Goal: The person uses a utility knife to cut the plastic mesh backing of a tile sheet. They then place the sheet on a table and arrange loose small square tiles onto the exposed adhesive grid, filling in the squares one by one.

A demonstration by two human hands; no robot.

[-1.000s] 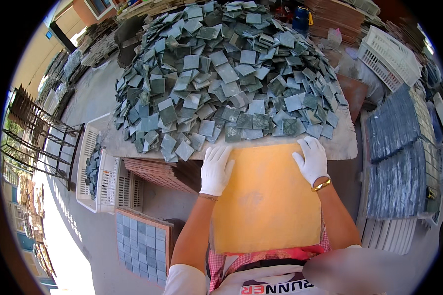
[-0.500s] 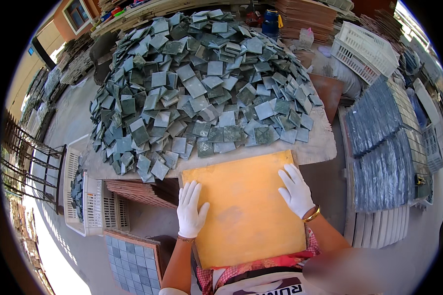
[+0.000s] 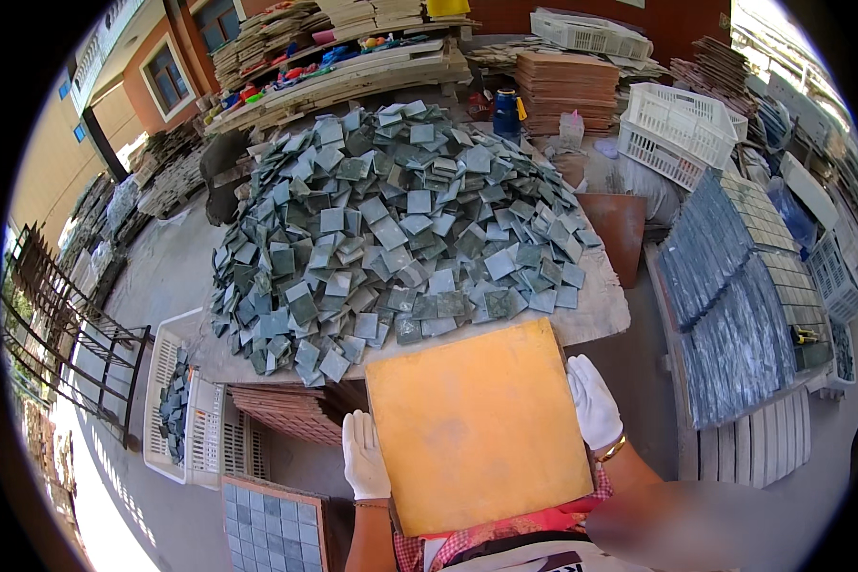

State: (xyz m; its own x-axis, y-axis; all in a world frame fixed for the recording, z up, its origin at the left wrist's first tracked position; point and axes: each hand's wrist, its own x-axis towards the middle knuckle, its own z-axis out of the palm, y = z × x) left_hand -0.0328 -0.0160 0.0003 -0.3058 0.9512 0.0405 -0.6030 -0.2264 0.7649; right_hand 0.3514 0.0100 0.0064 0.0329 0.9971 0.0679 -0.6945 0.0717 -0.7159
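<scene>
A square yellow-orange board point(image 3: 477, 424) with a plain, slightly smudged face lies in front of me, its far edge by the stone-topped table. My left hand point(image 3: 364, 456), in a white glove, rests along the board's left edge with its fingers straight and its thumb out of sight. Against the right edge lies my right hand point(image 3: 593, 400), also gloved, its fingers stretched out flat. Neither hand visibly wraps round the board. Beyond it, a large heap of grey-green square stone tiles point(image 3: 419, 226) covers the table point(image 3: 596, 305).
At left stand white plastic crates point(image 3: 205, 429) with loose tiles, and a panel of set tiles point(image 3: 272, 524) below. Stacked brown boards point(image 3: 291, 405) sit beneath the table. Wrapped tile stacks point(image 3: 734, 305) rise at right, with white crates point(image 3: 682, 138) behind them.
Both hands have slid off the board's top face to its left and right edges. The view has tilted up, showing more of the background.
</scene>
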